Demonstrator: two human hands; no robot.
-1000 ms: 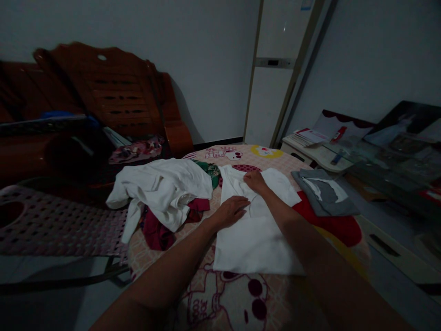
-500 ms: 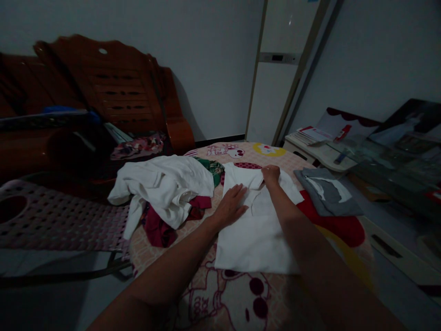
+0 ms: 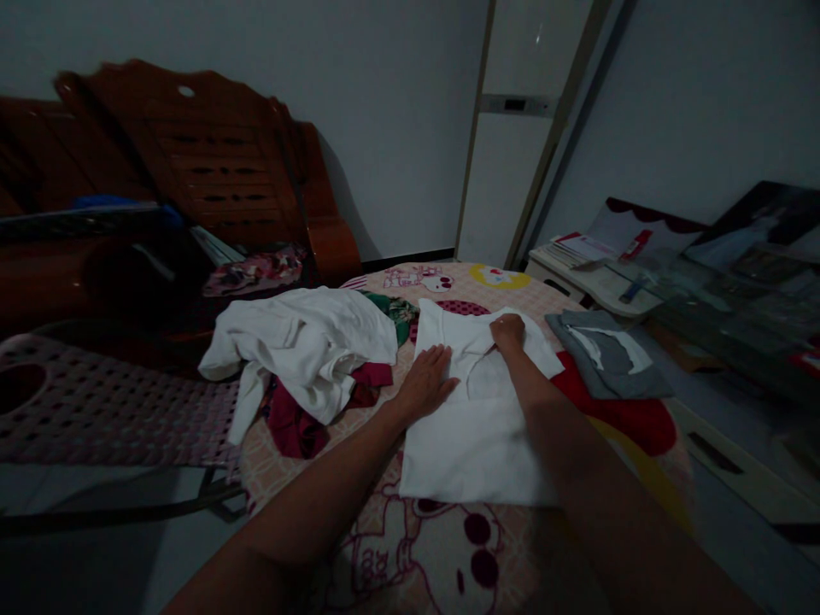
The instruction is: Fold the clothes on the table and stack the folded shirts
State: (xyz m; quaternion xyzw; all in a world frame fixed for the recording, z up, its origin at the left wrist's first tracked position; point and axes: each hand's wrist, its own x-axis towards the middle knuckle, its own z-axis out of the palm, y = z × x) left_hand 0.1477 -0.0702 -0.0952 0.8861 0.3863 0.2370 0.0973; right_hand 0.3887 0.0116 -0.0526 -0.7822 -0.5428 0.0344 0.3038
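A white shirt (image 3: 474,453) lies partly folded on the round table, its neckline at the far end. My left hand (image 3: 428,382) rests flat on its left side with the fingers stretched out. Near the neckline, my right hand (image 3: 508,331) is closed on a bit of the shirt's cloth. Left of the shirt is a rumpled heap with a white garment (image 3: 307,342) on top, a maroon cloth (image 3: 298,427) beneath it and a green patterned cloth (image 3: 398,316) behind. A folded grey garment with a white print (image 3: 607,354) lies to the right.
The table carries a patterned cloth (image 3: 448,555). A woven chair (image 3: 121,410) stands at the left, with a carved wooden bench (image 3: 211,162) behind it. At the right are a low cabinet (image 3: 595,278) with papers and a glass surface (image 3: 717,299). A tall white unit (image 3: 506,179) stands behind.
My right hand has moved slightly nearer, bringing the gripped cloth at the neckline with it. My left hand stays nearly in place on the shirt.
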